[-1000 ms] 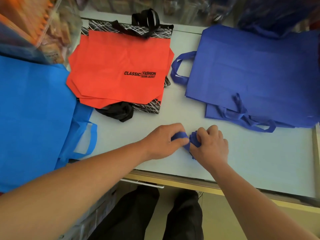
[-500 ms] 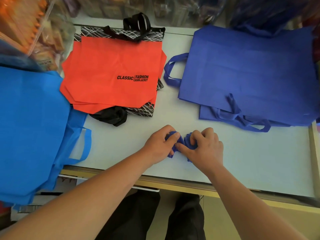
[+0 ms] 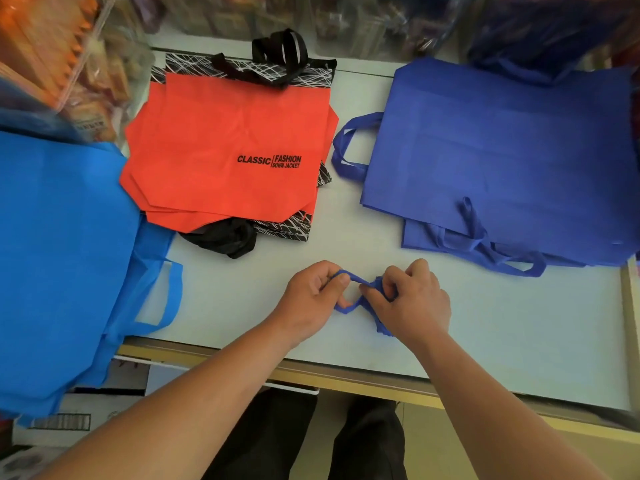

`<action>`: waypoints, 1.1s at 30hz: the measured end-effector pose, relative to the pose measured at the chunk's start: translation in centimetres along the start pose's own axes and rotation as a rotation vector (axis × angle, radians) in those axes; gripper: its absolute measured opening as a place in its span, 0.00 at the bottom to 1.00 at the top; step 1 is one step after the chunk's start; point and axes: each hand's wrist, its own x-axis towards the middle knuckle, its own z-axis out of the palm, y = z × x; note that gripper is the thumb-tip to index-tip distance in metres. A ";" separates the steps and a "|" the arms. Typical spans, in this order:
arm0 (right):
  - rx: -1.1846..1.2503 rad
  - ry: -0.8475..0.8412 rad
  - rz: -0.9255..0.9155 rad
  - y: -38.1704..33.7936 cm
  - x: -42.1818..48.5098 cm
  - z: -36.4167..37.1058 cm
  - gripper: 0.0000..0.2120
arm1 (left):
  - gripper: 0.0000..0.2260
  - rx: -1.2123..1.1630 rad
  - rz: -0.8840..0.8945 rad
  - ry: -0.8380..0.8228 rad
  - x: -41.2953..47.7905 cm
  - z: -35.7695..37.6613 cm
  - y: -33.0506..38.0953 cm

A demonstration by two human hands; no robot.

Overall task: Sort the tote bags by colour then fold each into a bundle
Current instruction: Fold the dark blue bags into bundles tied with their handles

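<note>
Both left fingers (image 3: 341,279) and right fingers (image 3: 369,289) pinch the blue bundle (image 3: 382,328).

Left hand (image 3: 309,296), right hand (image 3: 414,301) curled, pinching

Head camera, one view, wide-angle: above the near edge of the table (image 3: 519,341), facing forward and down; close to it; left hand (image 3: 311,299) and right hand (image 3: 412,299) mid-frame; table's far edge near frame top.

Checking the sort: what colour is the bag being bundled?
Dark blue; the bundle shows in the head view.
</note>
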 end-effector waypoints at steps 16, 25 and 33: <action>-0.025 0.198 -0.053 -0.4 -0.6 1.4 0.19 | 0.12 0.218 -0.132 0.014 -1.3 2.9 0.4; 0.269 0.104 -0.173 2.1 -0.8 0.6 0.13 | 0.14 -0.010 -0.416 -0.008 1.2 3.6 4.5; 0.471 -0.026 0.135 4.2 -1.1 -2.7 0.23 | 0.11 -0.089 -0.452 -0.088 -0.1 4.4 4.6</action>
